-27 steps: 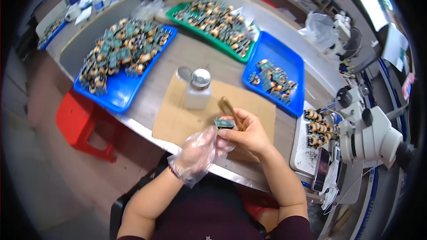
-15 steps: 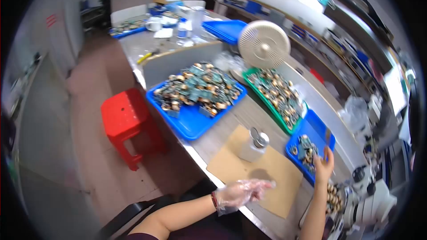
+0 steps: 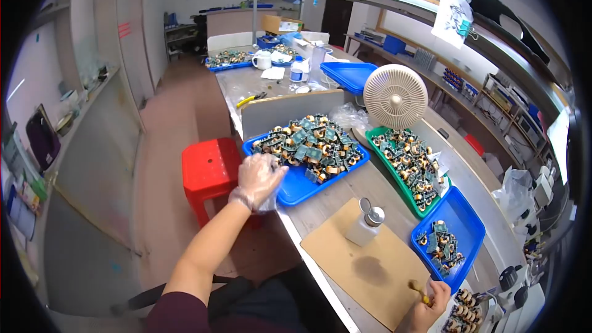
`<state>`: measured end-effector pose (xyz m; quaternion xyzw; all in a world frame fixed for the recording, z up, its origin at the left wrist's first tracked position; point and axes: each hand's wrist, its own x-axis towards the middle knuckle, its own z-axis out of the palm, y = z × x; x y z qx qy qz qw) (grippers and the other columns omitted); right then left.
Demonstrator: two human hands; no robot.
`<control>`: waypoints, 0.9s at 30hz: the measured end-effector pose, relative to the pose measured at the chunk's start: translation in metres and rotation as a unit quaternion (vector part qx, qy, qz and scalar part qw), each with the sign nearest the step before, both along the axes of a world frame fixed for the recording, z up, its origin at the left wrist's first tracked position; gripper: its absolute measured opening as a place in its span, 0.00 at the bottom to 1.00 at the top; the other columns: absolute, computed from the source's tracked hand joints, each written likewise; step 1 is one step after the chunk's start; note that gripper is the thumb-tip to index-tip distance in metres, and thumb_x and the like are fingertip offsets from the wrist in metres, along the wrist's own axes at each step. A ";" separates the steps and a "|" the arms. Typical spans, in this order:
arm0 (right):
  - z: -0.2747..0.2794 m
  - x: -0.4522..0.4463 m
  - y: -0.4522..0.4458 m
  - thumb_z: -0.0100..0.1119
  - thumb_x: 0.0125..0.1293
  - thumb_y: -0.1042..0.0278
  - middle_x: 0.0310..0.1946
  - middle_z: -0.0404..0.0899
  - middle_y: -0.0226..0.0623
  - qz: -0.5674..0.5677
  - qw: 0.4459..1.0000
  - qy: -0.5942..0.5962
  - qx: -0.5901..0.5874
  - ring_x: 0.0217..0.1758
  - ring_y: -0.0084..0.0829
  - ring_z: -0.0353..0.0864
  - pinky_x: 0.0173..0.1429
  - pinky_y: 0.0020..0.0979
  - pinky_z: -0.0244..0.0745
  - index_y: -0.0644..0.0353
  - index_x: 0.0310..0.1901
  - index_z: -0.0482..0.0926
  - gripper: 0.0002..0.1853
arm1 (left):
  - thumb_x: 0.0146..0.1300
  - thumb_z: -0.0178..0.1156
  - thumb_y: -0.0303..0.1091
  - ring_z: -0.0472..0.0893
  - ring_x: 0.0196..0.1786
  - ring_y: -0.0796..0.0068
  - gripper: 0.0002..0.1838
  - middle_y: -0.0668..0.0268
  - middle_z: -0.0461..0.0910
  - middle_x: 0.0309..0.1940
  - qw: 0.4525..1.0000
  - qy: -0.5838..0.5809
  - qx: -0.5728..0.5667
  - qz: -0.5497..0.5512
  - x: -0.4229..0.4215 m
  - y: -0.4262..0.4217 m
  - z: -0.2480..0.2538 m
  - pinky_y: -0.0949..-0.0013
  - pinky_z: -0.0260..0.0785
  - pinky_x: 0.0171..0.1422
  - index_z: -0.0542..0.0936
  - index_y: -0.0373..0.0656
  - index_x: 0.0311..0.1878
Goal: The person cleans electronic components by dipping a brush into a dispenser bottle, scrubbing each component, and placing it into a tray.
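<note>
My left hand [image 3: 258, 176], in a clear plastic glove, is at the near left edge of a blue tray [image 3: 296, 192]. Its fingers are bent around a small circuit board at the side of a heap of circuit boards [image 3: 314, 145] with copper coils; the glove partly hides it. My right hand [image 3: 431, 304] grips a small brush [image 3: 420, 291] with a yellowish handle, over the near right corner of a brown cardboard sheet [image 3: 336, 259]. A white dispenser bottle [image 3: 365, 227] with an open metal lid stands on the sheet, near a dark wet patch.
A green tray [image 3: 394, 176] full of coil boards stands behind. At the right, another blue tray [image 3: 472, 234] holds several boards. A beige fan [image 3: 395, 96] stands at the back divider. A red stool [image 3: 211, 163] is left of the table. More coils [image 3: 465, 311] lie at bottom right.
My left hand has moved from above the cardboard, leftward and away, to the heap in the blue tray. My right hand has come down from the right blue tray to the cardboard corner with the brush.
</note>
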<state>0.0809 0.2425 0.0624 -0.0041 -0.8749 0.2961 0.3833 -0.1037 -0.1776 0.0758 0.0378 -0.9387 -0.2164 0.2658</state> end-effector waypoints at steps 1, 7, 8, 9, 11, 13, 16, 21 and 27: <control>0.001 0.001 0.001 0.50 0.52 0.84 0.41 0.74 0.45 0.004 0.998 -0.006 0.055 0.46 0.39 0.75 0.47 0.30 0.74 0.66 0.39 0.79 0.13 | 0.53 0.57 0.55 0.79 0.44 0.55 0.24 0.53 0.80 0.36 0.997 -0.053 -0.037 0.052 -0.010 0.000 0.006 0.55 0.70 0.50 0.81 0.40 0.36; -0.016 0.003 0.011 0.60 0.50 0.83 0.41 0.71 0.37 0.003 1.000 0.004 -0.022 0.31 0.24 0.67 0.29 0.21 0.58 0.64 0.40 0.77 0.13 | 0.47 0.57 0.45 0.81 0.39 0.53 0.19 0.51 0.81 0.32 0.995 -0.089 -0.022 0.041 -0.038 0.000 -0.002 0.55 0.73 0.45 0.81 0.37 0.32; -0.010 0.003 0.007 0.61 0.49 0.83 0.41 0.72 0.39 -0.014 0.999 0.000 -0.034 0.32 0.28 0.70 0.29 0.22 0.61 0.64 0.39 0.78 0.13 | 0.48 0.57 0.45 0.81 0.38 0.52 0.19 0.51 0.81 0.32 0.996 -0.074 -0.037 0.031 -0.032 0.002 0.000 0.54 0.73 0.45 0.81 0.37 0.32; -0.004 0.002 0.002 0.60 0.50 0.84 0.38 0.72 0.38 -0.023 0.999 0.024 -0.025 0.26 0.25 0.67 0.27 0.21 0.59 0.64 0.37 0.78 0.11 | 0.48 0.60 0.44 0.80 0.33 0.55 0.17 0.53 0.80 0.27 0.999 -0.034 -0.030 0.011 -0.025 0.003 -0.003 0.58 0.73 0.41 0.79 0.36 0.29; -0.006 0.001 0.006 0.60 0.50 0.83 0.38 0.72 0.37 -0.020 0.999 0.021 -0.021 0.27 0.24 0.66 0.28 0.22 0.59 0.64 0.38 0.78 0.11 | 0.50 0.64 0.38 0.78 0.29 0.70 0.13 0.61 0.79 0.24 0.973 -0.033 0.179 -0.144 -0.007 0.006 -0.005 0.67 0.71 0.37 0.77 0.37 0.26; -0.008 0.000 0.006 0.61 0.50 0.82 0.40 0.71 0.37 -0.016 1.000 -0.003 -0.016 0.28 0.23 0.65 0.29 0.22 0.60 0.63 0.39 0.77 0.12 | 0.54 0.64 0.27 0.73 0.34 0.83 0.07 0.71 0.77 0.29 0.867 -0.069 0.436 -0.230 0.020 0.035 -0.003 0.75 0.69 0.38 0.77 0.38 0.34; -0.002 -0.001 -0.002 0.61 0.49 0.81 0.41 0.72 0.37 -0.008 0.995 -0.090 -0.041 0.33 0.25 0.68 0.34 0.23 0.63 0.63 0.40 0.77 0.14 | 0.52 0.64 0.19 0.76 0.40 0.82 0.15 0.69 0.77 0.36 0.744 -0.092 0.579 -0.319 0.066 0.083 -0.012 0.75 0.70 0.46 0.76 0.36 0.44; -0.003 0.000 -0.004 0.62 0.53 0.78 0.42 0.72 0.38 0.026 0.983 -0.124 -0.132 0.38 0.27 0.73 0.39 0.23 0.68 0.63 0.42 0.78 0.12 | 0.48 0.65 0.15 0.78 0.45 0.76 0.18 0.65 0.78 0.41 0.711 -0.166 0.551 -0.404 0.103 0.145 -0.038 0.71 0.71 0.51 0.76 0.35 0.44; 0.001 0.004 -0.052 0.66 0.51 0.68 0.34 0.77 0.33 0.081 0.990 -0.079 0.079 0.25 0.27 0.72 0.30 0.26 0.67 0.55 0.30 0.83 0.04 | 0.44 0.59 0.13 0.78 0.41 0.67 0.18 0.59 0.78 0.40 0.740 -0.125 0.455 -0.479 0.108 0.172 -0.063 0.70 0.72 0.47 0.76 0.35 0.42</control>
